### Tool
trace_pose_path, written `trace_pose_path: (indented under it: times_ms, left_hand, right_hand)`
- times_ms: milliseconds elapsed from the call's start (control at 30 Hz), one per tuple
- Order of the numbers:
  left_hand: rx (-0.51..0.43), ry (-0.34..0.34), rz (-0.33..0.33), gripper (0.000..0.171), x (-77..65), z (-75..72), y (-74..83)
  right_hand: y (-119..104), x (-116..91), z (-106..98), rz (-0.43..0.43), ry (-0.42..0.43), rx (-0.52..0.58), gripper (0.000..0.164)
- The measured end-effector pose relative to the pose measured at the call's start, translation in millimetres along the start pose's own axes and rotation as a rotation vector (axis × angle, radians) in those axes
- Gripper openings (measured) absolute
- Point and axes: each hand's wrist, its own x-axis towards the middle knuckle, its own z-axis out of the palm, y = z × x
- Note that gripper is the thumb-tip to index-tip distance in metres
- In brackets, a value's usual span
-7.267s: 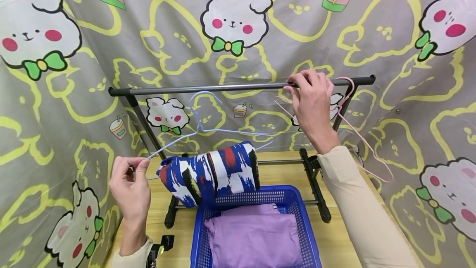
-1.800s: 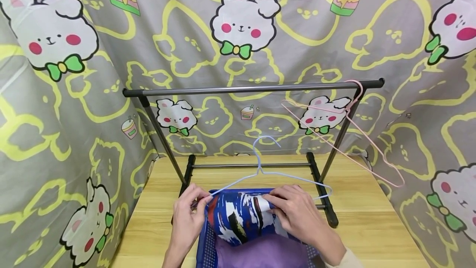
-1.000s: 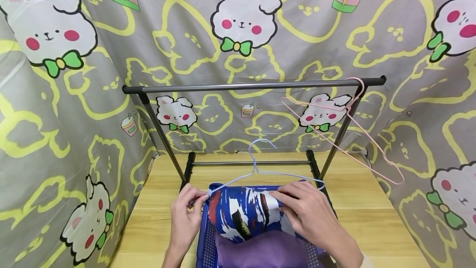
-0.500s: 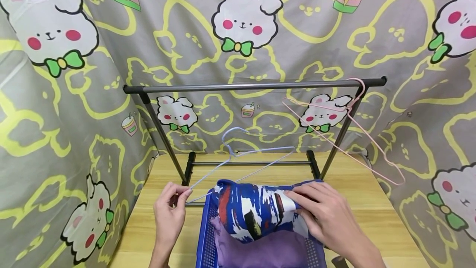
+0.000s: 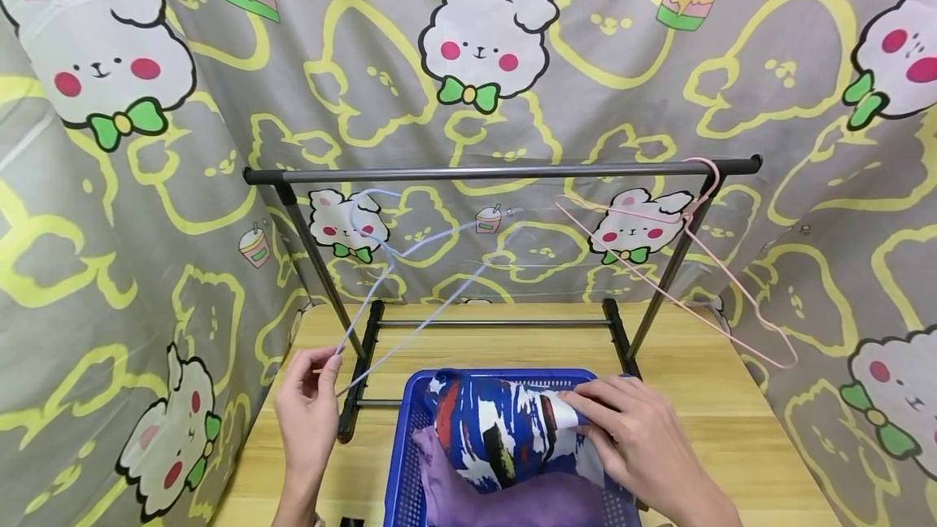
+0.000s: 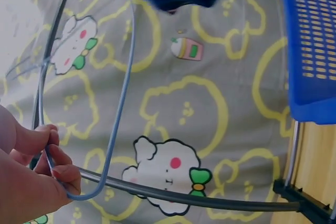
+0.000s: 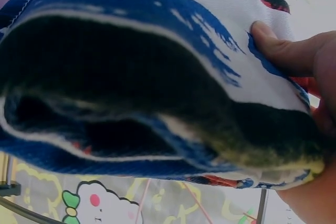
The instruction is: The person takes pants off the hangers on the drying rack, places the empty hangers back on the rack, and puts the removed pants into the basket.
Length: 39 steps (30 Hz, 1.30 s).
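My left hand (image 5: 309, 409) pinches one corner of a thin light-blue clothes hanger (image 5: 417, 328). The hanger tilts up and away from me, its hook in front of the rack's left part. In the left wrist view, thumb and fingers close on the hanger wire (image 6: 119, 106). A folded garment (image 5: 505, 429) in blue, white, red and black brush-stroke print lies over the basket. My right hand (image 5: 644, 437) grips its right end. Seen from the right wrist, the thumb presses on the garment's folded layers (image 7: 157, 40); most other fingers are hidden. Hanger and garment are apart.
A blue perforated basket (image 5: 398, 462) holds purple cloth (image 5: 454, 482). Behind it, a dark metal clothes rack (image 5: 468, 173) stands on a wooden table (image 5: 739, 437). A pink hanger (image 5: 721, 267) hangs at the rack's right end. A cartoon-print curtain (image 5: 615, 96) encloses the back and sides.
Earlier the garment hung on the blue hanger while my right hand touched the rail. Both came down to the basket; my left hand has drawn the hanger out leftward and its hook has risen.
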Motion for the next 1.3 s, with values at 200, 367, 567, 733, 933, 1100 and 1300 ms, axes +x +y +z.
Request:
trace_pose_path:
  times_ms: [200,367,567,733,933,1100,1300]
  left_hand:
    - [-0.071,0.007,-0.090,0.014,13.7,-0.2,8.4]
    - [-0.092,-0.009,-0.132,0.018,25.3,1.5,9.0]
    - [-0.142,-0.036,-0.211,0.024,34.4,5.3,9.0]
    - [-0.138,-0.062,-0.255,0.030,35.7,7.2,7.0]
    - [-0.069,-0.081,-0.249,0.034,32.8,6.4,6.4]
    - [-0.031,-0.101,-0.230,0.034,30.2,4.7,7.0]
    - [-0.015,-0.124,-0.204,0.036,26.5,1.8,10.5]
  right_hand:
    - [-1,-4,6,0.009,-0.011,-0.004,0.038]
    - [-1,-5,10,0.007,-0.009,0.001,0.039]
    - [-1,-8,17,0.017,-0.009,0.012,0.021]
    - [-1,-10,21,0.020,-0.001,0.013,0.052]
    - [0,-9,23,0.021,-0.003,0.016,0.021]
    - [1,-8,23,0.025,0.001,0.009,0.038]
    - [0,-7,25,0.027,-0.001,0.016,0.039]
